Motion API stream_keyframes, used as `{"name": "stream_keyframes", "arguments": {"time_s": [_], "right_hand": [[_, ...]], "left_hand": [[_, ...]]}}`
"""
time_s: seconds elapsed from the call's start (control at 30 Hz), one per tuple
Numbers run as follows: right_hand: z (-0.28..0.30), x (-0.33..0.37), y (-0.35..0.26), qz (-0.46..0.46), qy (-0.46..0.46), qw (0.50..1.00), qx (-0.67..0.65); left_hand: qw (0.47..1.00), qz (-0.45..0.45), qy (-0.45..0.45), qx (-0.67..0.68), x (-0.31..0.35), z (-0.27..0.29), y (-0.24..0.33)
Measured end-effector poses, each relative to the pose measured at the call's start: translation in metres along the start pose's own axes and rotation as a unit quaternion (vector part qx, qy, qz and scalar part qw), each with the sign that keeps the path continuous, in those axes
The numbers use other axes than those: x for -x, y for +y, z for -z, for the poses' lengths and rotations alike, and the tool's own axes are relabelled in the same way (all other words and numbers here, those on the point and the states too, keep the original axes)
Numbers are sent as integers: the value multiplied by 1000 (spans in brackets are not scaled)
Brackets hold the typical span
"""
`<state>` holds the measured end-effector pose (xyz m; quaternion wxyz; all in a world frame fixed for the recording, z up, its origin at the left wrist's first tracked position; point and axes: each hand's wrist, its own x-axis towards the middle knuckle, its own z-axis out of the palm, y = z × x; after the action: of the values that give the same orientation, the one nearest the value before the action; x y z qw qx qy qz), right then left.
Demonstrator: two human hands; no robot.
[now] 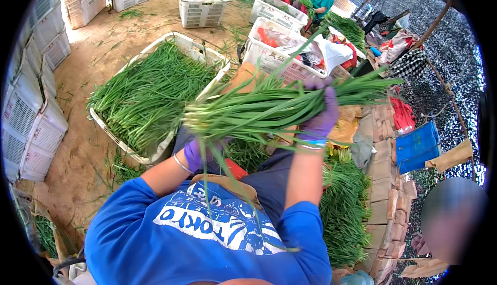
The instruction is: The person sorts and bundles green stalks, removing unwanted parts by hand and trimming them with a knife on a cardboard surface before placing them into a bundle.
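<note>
Nearest is the wearer's blue sweatshirt (207, 241); beyond it a bunch of garlic chives (253, 111) is held up crosswise, pale stem ends to the left, leaf tips to the right. The purple-gloved right hand (322, 111) is closed round the leafy part; the left hand (199, 153) is by the stem ends, its fingers mostly hidden, so I cannot tell whether it grips. No tie shows on this bunch and leaves straggle from it, so it looks unfinished. Farther left, a white plastic crate (119, 142) heaped with loose chives (155, 88) suggests plenty left; at right, a thick green stack (344, 212) lies tidier, probably work done.
</note>
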<state>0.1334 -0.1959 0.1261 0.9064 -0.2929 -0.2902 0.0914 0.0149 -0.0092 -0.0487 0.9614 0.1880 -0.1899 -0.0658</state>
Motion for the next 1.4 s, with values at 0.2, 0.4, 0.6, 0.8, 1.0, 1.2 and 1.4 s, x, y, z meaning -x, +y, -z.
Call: {"name": "stream_keyframes", "arguments": {"time_s": [0.2, 0.4, 0.6, 0.8, 1.0, 1.2, 1.4], "right_hand": [[9, -5, -113, 21, 10, 978, 208], [0, 11, -80, 67, 130, 862, 485], [12, -1, -29, 172, 6, 845, 506], [-26, 11, -51, 105, 151, 908, 376], [-19, -6, -84, 140, 193, 899, 367], [24, -34, -141, 31, 296, 914, 275], [100, -33, -143, -31, 324, 884, 335]], "left_hand": [[991, -6, 92, -94, -17, 45, 23], [830, -304, 60, -464, -95, -123, 61], [732, -116, -71, -668, -136, -147, -26], [714, -42, -40, -698, -105, -49, -103], [823, 159, -28, -545, -106, -17, -90], [838, 204, -74, -500, -90, -50, -64], [837, 247, -87, -481, -73, -62, -69]]}}
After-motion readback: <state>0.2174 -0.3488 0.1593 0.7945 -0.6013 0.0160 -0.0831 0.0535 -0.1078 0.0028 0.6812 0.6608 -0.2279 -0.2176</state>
